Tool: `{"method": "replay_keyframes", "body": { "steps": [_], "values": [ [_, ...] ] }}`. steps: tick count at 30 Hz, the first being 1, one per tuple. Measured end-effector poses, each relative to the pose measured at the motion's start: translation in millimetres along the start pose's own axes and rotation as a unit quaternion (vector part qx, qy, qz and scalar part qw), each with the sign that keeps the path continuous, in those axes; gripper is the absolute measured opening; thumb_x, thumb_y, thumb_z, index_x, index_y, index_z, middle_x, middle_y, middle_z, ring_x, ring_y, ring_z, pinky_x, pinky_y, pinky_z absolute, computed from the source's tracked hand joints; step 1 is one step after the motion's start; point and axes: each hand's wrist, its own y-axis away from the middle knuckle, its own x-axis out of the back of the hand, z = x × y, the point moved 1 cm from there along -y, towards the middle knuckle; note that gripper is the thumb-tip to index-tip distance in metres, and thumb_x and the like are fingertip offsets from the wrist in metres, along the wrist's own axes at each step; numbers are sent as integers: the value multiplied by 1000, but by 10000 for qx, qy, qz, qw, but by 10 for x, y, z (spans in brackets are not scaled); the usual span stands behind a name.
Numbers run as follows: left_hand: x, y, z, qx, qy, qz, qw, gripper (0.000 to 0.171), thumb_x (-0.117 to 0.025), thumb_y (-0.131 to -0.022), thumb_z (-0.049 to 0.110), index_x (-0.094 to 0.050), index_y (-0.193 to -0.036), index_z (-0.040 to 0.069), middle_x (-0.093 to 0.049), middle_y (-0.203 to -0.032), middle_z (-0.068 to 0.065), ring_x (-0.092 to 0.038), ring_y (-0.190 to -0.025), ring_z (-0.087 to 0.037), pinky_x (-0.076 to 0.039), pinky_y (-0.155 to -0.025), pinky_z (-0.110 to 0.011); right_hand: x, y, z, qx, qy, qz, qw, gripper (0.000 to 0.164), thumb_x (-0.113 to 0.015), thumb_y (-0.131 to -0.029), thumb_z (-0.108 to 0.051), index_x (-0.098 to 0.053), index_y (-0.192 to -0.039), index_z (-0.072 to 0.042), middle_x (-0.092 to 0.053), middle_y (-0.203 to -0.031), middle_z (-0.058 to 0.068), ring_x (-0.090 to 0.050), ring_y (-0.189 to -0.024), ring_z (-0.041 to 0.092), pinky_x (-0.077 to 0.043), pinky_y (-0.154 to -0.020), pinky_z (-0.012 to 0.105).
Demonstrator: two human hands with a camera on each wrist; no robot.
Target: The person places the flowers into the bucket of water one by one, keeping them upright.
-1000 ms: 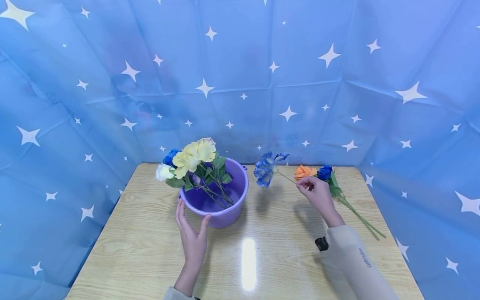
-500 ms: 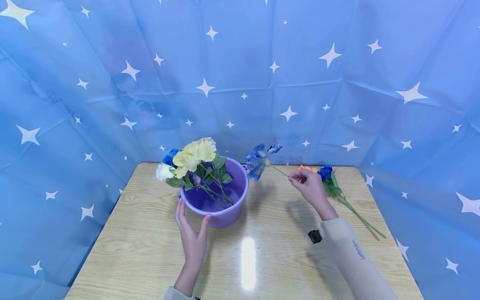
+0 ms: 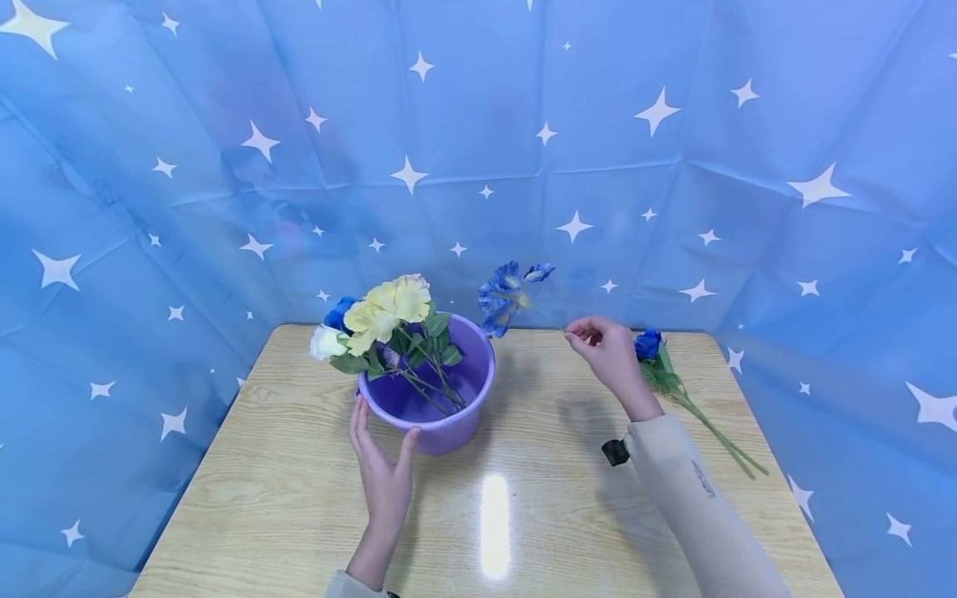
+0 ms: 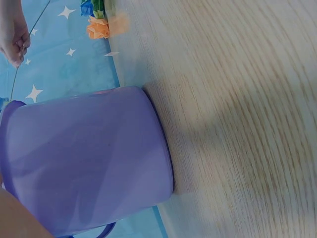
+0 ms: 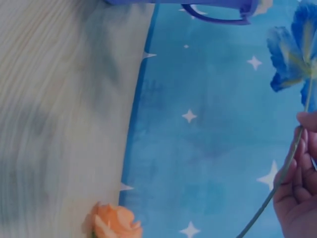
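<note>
My right hand (image 3: pixel 611 359) pinches the thin stem of a blue flower (image 3: pixel 503 297), holding it above the table to the right of a purple bucket (image 3: pixel 452 433). The bloom points left, near the bucket's far right rim. In the right wrist view the green stem runs across the curled fingers (image 5: pixel 292 183). My left hand (image 3: pixel 385 486) rests against the bucket's near left side, its fingers extended along the wall and the thumb near the rim. Inside the bucket lean yellow flowers (image 3: pixel 385 311), a white flower (image 3: pixel 327 342) and a blue flower (image 3: pixel 340 313), stems angled down to the right.
At the right of the wooden table (image 3: pixel 553 515) lies a blue rose (image 3: pixel 647 343) with long green stems (image 3: pixel 718 432). An orange rose (image 5: pixel 116 222) beside it is hidden behind my right hand in the head view. A starry blue cloth (image 3: pixel 478 124) hangs behind the table.
My right hand has moved left and away from me with the blue flower, bringing the bloom higher and closer to the bucket. The left hand and bucket have stayed still.
</note>
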Motion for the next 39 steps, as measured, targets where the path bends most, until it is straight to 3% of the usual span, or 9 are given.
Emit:
{"method": "replay_keyframes", "body": {
  "steps": [9, 28, 39],
  "values": [
    [1, 4, 1, 107, 32, -24, 9999, 80, -73, -86, 1, -26, -150, -10, -25, -157, -28, -25, -147, -45, -19, -121, -64, -82, -96, -170, 245, -161, 100, 9995, 6, -71, -92, -11, -75, -93, -7, -71, -81, 10, -57, -68, 12, -47, -58, 18],
    [-1, -9, -16, 112, 89, -47, 9999, 80, -72, -86, 0, -25, -150, -11, -24, -156, -30, -24, -147, -47, -19, -120, -70, -348, -241, -631, 440, -732, -138, 9963, 7, -70, -93, -13, -74, -94, -7, -70, -83, 9, -58, -69, 17, -48, -56, 20],
    [-5, -16, -31, 97, 82, 3, 9999, 81, -73, -85, -1, -25, -150, -10, -25, -156, -28, -24, -147, -47, -19, -120, -70, -555, -328, -966, 832, -875, -166, 9925, 7, -70, -92, -12, -75, -94, -6, -71, -84, 8, -58, -66, 15, -48, -56, 21]
  ]
}}
